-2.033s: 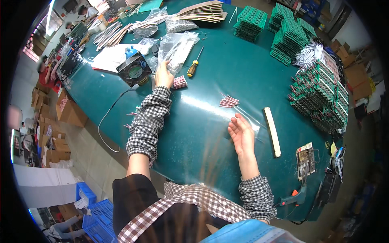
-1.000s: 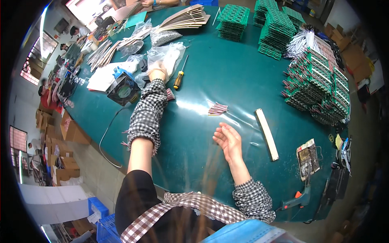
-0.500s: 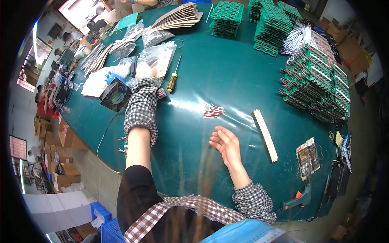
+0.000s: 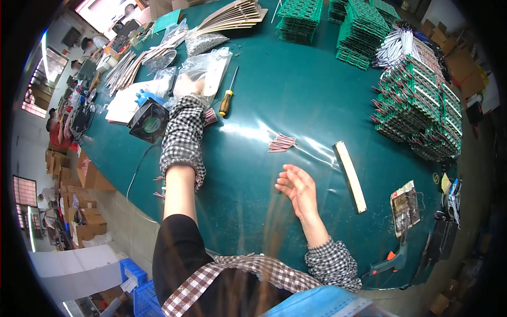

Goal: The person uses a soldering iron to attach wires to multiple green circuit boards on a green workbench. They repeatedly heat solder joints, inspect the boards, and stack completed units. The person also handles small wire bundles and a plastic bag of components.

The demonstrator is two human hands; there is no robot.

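My left hand (image 4: 196, 87) reaches into a clear plastic bag (image 4: 217, 66) at the table's left. The bag blurs its fingers, so what they hold cannot be seen. A bundle of red and white wires (image 4: 210, 117) sticks out beside that arm's checked sleeve. My right hand (image 4: 301, 191) hovers over the green table (image 4: 248, 185), palm turned inward, fingers loosely curved and apart, with nothing in it. Just beyond it lies a small pile of short red, white and dark wires (image 4: 281, 142). A pale flat strip (image 4: 350, 177) rests to the right of this hand.
A yellow-handled screwdriver (image 4: 225, 103) lies right of the bag, and a black fan (image 4: 149, 121) stands left of my sleeve. Green circuit boards with wires (image 4: 417, 108) are stacked at right, bare ones (image 4: 300, 20) at the back. A glue gun (image 4: 390, 262) lies near right.
The whole view has shifted slightly. My left hand stays inside the bag, and my right hand keeps nearly the same pose near the wire pile.
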